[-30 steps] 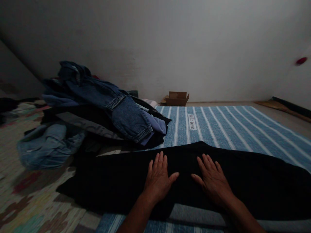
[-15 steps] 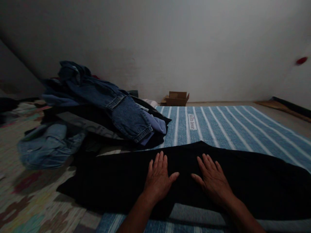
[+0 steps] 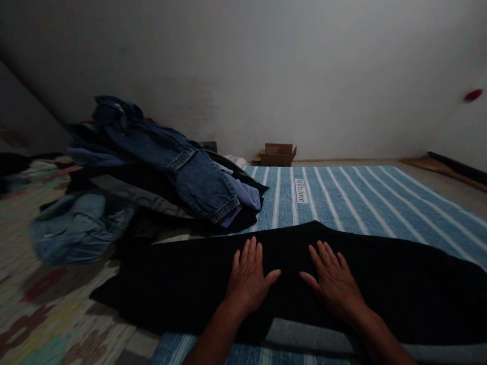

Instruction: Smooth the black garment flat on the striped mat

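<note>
A black garment with grey along its near edge, apparently trousers [image 3: 182, 284], lies stretched from left to right in front of me. My left hand [image 3: 249, 279] rests flat on its middle, fingers together and thumb out to the right. A short way to the right, my right hand [image 3: 335, 279] lies palm down on the same black cloth, its thumb toward the left hand. Neither hand grips anything. Under the garment is a blue and white striped mat [image 3: 361, 197] with a "With love" label [image 3: 301, 191].
At the left is a heap of clothes with a dark denim garment [image 3: 152, 142] on top and light blue jeans [image 3: 79, 228] in front. A flowered cover [image 3: 45, 309] spreads at the near left. An open cardboard box [image 3: 279, 155] stands by the wall [image 3: 266, 76].
</note>
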The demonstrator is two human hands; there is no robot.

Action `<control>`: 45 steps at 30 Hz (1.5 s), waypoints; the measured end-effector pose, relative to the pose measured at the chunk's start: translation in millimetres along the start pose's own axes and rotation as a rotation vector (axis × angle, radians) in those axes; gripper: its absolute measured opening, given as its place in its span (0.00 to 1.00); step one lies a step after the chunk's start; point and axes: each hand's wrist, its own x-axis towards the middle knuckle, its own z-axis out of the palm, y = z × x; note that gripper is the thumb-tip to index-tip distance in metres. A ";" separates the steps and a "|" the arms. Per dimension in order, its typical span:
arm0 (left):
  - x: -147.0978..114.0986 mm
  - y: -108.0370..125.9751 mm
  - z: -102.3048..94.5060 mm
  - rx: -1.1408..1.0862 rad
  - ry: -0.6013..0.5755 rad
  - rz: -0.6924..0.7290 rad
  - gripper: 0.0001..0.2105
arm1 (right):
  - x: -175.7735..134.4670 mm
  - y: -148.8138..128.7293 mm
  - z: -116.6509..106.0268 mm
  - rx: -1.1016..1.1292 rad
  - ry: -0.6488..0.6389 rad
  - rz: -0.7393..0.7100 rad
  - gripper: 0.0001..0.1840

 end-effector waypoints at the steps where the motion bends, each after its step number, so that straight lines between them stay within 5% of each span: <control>1: 0.1 0.3 -0.3 0.001 -0.003 -0.001 0.37 | 0.0 0.1 0.1 0.002 0.001 -0.001 0.41; 38: -4.5 -11.5 -8.7 0.023 -0.044 -0.074 0.39 | 0.0 5.0 8.1 0.014 0.037 -0.024 0.40; 45: -6.7 -33.4 -16.0 0.058 -0.008 -0.176 0.40 | -0.4 5.6 10.8 -0.005 0.049 -0.027 0.40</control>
